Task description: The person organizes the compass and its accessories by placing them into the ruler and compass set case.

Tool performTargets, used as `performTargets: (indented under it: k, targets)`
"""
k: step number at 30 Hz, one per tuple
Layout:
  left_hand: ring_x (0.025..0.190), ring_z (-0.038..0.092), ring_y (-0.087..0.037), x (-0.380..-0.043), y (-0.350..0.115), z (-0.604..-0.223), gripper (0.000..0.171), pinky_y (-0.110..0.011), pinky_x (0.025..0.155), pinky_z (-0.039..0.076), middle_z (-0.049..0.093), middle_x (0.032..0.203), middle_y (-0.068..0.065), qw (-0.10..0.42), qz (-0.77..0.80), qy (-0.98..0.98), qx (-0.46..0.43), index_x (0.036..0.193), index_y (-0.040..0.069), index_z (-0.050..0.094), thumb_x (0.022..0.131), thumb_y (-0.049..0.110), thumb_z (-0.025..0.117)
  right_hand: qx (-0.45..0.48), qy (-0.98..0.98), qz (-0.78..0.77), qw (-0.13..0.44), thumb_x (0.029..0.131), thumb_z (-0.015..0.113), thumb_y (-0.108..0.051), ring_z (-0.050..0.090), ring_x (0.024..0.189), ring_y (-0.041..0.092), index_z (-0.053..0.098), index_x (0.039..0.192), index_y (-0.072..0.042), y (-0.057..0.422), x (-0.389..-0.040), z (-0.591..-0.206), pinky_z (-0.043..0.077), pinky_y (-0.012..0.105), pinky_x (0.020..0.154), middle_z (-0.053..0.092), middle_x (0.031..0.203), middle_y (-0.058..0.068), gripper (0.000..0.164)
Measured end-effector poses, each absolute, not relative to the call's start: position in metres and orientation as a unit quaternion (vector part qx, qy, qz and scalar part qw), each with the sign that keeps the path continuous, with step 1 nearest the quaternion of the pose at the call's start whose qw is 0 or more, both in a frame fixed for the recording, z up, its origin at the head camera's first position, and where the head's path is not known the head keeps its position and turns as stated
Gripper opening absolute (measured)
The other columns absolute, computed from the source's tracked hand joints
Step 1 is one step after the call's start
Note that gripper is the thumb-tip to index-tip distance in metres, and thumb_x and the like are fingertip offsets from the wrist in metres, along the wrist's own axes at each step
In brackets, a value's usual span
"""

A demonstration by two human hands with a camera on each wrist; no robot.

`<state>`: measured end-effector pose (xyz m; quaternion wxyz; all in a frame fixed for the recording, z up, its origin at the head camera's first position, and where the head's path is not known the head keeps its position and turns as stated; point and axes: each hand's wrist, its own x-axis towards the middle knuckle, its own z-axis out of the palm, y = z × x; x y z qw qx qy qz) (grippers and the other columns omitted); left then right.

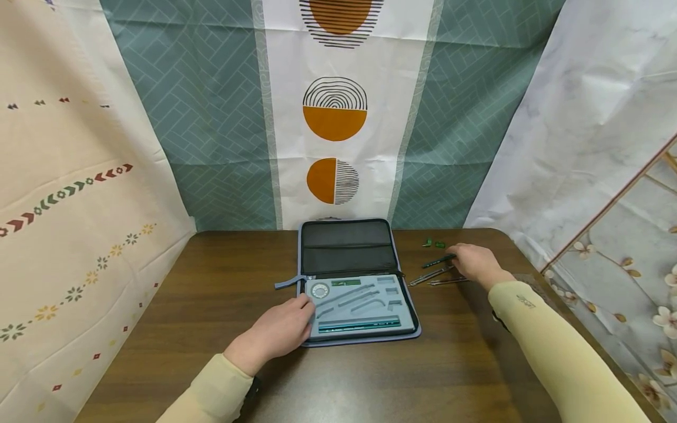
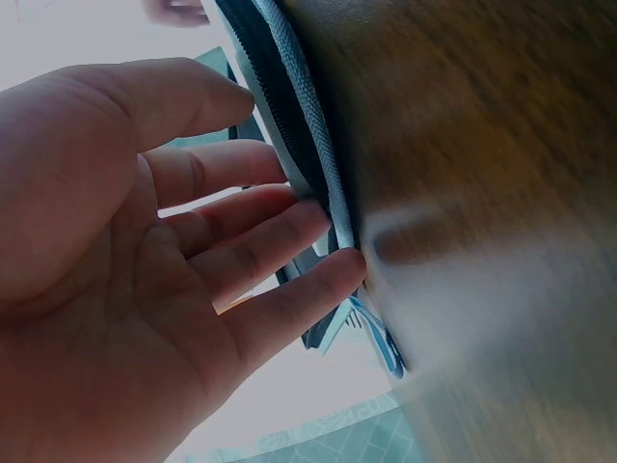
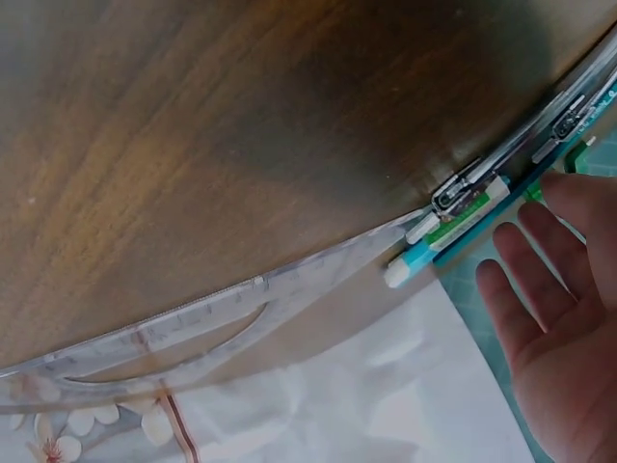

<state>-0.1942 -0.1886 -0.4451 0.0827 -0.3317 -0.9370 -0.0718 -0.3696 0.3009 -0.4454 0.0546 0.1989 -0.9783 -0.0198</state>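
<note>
A zippered case [image 1: 346,247] lies unfolded on the table, its grey moulded tray [image 1: 312,305] towards me. In that tray sit teal pencils [image 1: 359,324], a white ring-shaped piece [image 1: 319,290] and a small green strip [image 1: 345,282]. My left hand [image 1: 285,326] rests at the case's left edge; the left wrist view shows its fingers [image 2: 280,241] extended against the zipper rim. My right hand [image 1: 476,262] reaches over the right side, fingertips near the end of a dark teal pencil [image 1: 438,261]. Two metal compasses [image 1: 431,275] lie beside it. In the right wrist view its fingers [image 3: 516,309] look relaxed.
Two small green pieces [image 1: 440,244] lie near the table's back edge. A clear protractor [image 3: 193,333] lies by the right hand. A blue strap [image 1: 288,283] sticks out left of the case. Curtains [image 1: 222,117] hang around the wooden table [image 1: 222,276].
</note>
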Motion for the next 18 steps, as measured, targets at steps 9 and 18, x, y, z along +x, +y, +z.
performTargets:
  k: [9,18]
  targets:
    - [0.097,0.068,-0.025,-0.1971,-0.1873,-0.4467,0.022,-0.038,0.081,0.062,0.066,0.115,-0.013,0.074,-0.065,-0.94,-0.326,0.119,-0.002,0.071,0.101,0.01,0.077,0.203,-0.977,-0.04,0.06,0.101,0.069,0.003,0.071,0.12,0.046,0.074,0.134,0.0,0.3027,-0.3709,-0.449,0.059,0.06,0.095,0.074,0.132,0.024,0.033]
    - [0.099,0.069,-0.026,-0.197,-0.1874,-0.4459,0.023,-0.039,0.082,0.063,0.067,0.117,-0.013,0.068,-0.07,-0.942,-0.321,0.12,-0.002,0.071,0.101,0.009,0.076,0.204,-0.974,-0.043,0.084,0.098,0.074,0.002,0.072,0.113,0.046,0.078,0.125,-0.001,0.3021,-0.3762,-0.4525,0.06,0.061,0.09,0.075,0.121,0.021,0.027]
